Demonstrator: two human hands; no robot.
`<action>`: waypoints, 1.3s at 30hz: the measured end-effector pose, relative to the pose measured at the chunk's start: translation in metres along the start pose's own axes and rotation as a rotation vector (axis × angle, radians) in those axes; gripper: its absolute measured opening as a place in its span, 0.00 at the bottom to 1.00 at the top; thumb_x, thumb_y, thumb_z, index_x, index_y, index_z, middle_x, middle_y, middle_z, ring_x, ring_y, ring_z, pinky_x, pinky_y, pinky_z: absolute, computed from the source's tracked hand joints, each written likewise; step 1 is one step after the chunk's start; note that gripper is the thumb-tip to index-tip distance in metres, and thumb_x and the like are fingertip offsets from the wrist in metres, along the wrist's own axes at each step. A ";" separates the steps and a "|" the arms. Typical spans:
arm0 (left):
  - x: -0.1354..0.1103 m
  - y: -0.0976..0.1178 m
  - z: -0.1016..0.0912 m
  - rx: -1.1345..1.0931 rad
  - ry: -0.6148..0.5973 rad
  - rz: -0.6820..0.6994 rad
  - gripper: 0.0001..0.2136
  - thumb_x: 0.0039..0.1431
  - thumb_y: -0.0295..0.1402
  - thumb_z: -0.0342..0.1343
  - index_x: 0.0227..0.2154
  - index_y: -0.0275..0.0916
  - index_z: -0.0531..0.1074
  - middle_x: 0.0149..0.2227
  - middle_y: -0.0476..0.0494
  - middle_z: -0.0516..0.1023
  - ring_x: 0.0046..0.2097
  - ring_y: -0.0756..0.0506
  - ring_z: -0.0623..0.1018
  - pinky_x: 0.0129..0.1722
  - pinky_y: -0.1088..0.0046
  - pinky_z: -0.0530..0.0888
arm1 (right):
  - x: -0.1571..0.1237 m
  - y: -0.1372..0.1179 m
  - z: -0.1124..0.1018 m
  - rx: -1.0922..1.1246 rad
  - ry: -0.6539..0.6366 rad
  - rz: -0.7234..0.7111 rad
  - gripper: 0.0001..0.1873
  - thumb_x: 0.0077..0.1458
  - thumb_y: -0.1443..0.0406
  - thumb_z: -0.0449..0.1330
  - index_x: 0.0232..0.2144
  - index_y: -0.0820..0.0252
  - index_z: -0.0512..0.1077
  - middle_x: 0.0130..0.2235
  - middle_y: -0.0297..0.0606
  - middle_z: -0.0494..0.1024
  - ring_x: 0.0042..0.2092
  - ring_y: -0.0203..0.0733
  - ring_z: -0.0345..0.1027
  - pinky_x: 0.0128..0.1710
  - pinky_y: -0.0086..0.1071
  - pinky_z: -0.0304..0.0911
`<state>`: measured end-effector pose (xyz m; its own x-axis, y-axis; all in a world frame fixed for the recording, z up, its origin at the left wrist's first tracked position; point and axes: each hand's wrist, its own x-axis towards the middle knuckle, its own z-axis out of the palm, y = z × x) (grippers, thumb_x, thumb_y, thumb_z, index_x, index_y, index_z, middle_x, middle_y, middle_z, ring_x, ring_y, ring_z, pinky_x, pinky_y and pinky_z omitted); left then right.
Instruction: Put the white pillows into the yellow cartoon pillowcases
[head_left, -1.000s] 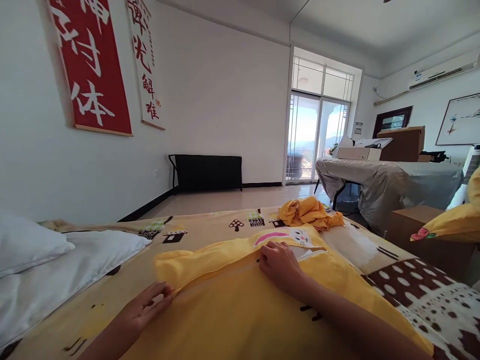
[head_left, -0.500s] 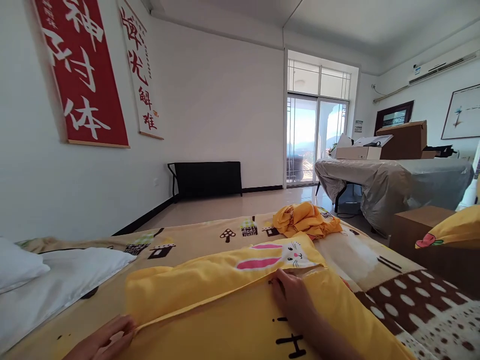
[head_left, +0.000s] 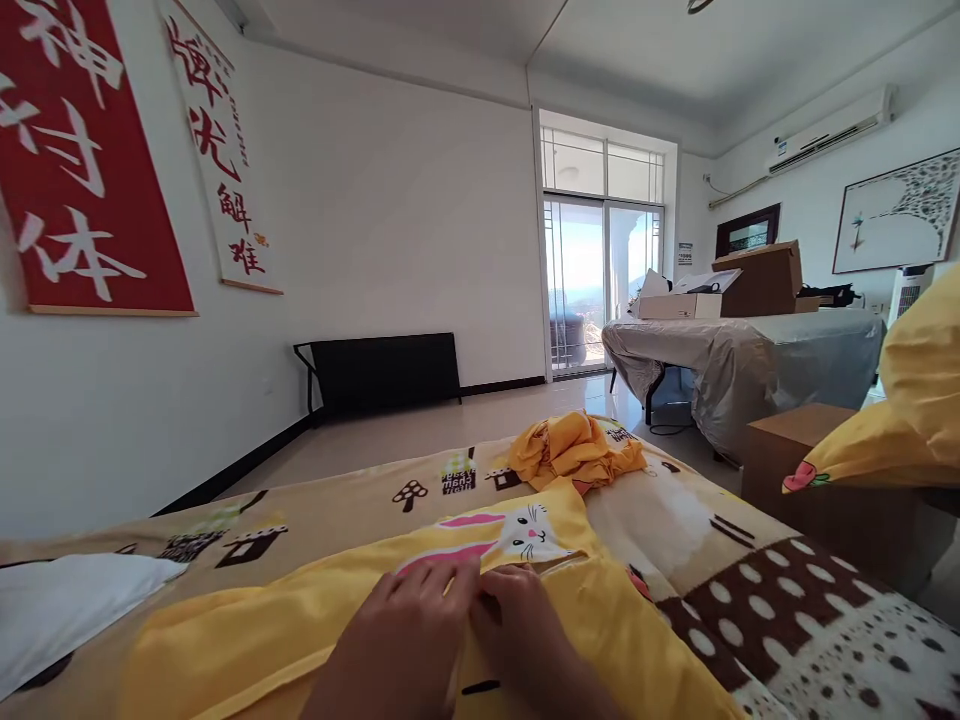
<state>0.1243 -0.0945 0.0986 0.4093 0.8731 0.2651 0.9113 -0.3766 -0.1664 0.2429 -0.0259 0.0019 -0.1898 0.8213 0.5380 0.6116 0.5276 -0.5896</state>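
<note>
A yellow pillowcase (head_left: 277,600) with a white and pink rabbit print lies across the bed in front of me, its long edge slanting up to the right. My left hand (head_left: 409,620) and my right hand (head_left: 521,625) meet on this edge, just below the rabbit's face. Both have their fingers curled and pinched on the cloth; the fingertips are mostly hidden. Right of my right hand, a short gap shows along the edge. Beyond the pillowcase sits a crumpled heap of orange-yellow cloth (head_left: 574,450).
A patterned blanket (head_left: 330,515) covers the bed, with a white pillow (head_left: 82,600) at left. More yellow cloth (head_left: 892,440) hangs over a brown cardboard box (head_left: 795,430) at right. Farther off stand a plastic-covered table (head_left: 742,350) with boxes and a black folded frame (head_left: 382,370).
My left hand has moved from the pillowcase's left end rightward to beside my right hand. My right hand stays at the edge near the rabbit. The view has turned slightly right.
</note>
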 end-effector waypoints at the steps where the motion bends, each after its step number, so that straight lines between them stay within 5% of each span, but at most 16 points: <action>1: 0.013 0.008 -0.004 -0.031 -0.035 -0.044 0.26 0.50 0.21 0.40 0.51 0.41 0.69 0.48 0.41 0.76 0.49 0.39 0.74 0.49 0.58 0.69 | 0.001 0.001 -0.001 0.009 -0.005 -0.003 0.09 0.50 0.72 0.54 0.21 0.59 0.70 0.28 0.34 0.78 0.31 0.35 0.67 0.37 0.28 0.53; 6: 0.040 0.010 0.031 -0.231 -0.137 -0.139 0.28 0.50 0.19 0.39 0.55 0.36 0.64 0.55 0.39 0.70 0.56 0.43 0.68 0.56 0.62 0.64 | 0.005 0.007 -0.007 0.007 -0.043 -0.009 0.07 0.48 0.72 0.56 0.25 0.59 0.73 0.30 0.37 0.79 0.33 0.37 0.69 0.37 0.29 0.53; 11: 0.037 -0.015 0.068 -0.319 -0.067 -0.118 0.22 0.55 0.22 0.40 0.52 0.34 0.67 0.52 0.36 0.71 0.54 0.41 0.69 0.54 0.60 0.65 | 0.002 0.005 -0.008 0.020 -0.062 0.006 0.10 0.52 0.73 0.53 0.24 0.59 0.72 0.30 0.35 0.79 0.32 0.35 0.68 0.36 0.27 0.53; 17: 0.042 -0.021 0.077 -0.310 0.022 -0.105 0.13 0.58 0.26 0.39 0.32 0.37 0.70 0.38 0.37 0.74 0.42 0.40 0.72 0.43 0.62 0.68 | 0.004 0.006 -0.012 -0.065 -0.043 0.089 0.11 0.52 0.71 0.52 0.22 0.58 0.71 0.27 0.35 0.76 0.29 0.36 0.65 0.35 0.29 0.53; 29: 0.048 -0.026 0.097 -0.440 0.174 -0.257 0.13 0.64 0.36 0.35 0.27 0.41 0.61 0.28 0.46 0.73 0.34 0.44 0.73 0.32 0.70 0.62 | 0.019 0.052 -0.059 -0.074 0.001 0.286 0.09 0.49 0.69 0.53 0.21 0.60 0.72 0.24 0.34 0.76 0.27 0.35 0.65 0.28 0.26 0.53; 34: 0.045 -0.021 0.094 -0.459 0.156 -0.266 0.12 0.64 0.34 0.35 0.28 0.41 0.61 0.29 0.46 0.75 0.33 0.44 0.74 0.32 0.70 0.61 | 0.020 0.067 -0.062 -0.094 -0.150 0.188 0.08 0.46 0.69 0.57 0.21 0.59 0.75 0.25 0.35 0.76 0.30 0.36 0.66 0.31 0.26 0.55; 39: 0.043 -0.019 0.091 -0.455 0.156 -0.244 0.12 0.64 0.34 0.35 0.27 0.41 0.61 0.31 0.45 0.76 0.34 0.44 0.74 0.32 0.69 0.62 | 0.019 0.066 -0.046 -0.126 -0.125 0.080 0.07 0.44 0.72 0.57 0.19 0.60 0.72 0.26 0.34 0.75 0.31 0.35 0.64 0.33 0.26 0.55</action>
<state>0.1203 -0.0213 0.0268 0.1531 0.9086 0.3887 0.8942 -0.2948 0.3368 0.3152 0.0148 0.0010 -0.2260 0.8843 0.4085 0.7187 0.4344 -0.5429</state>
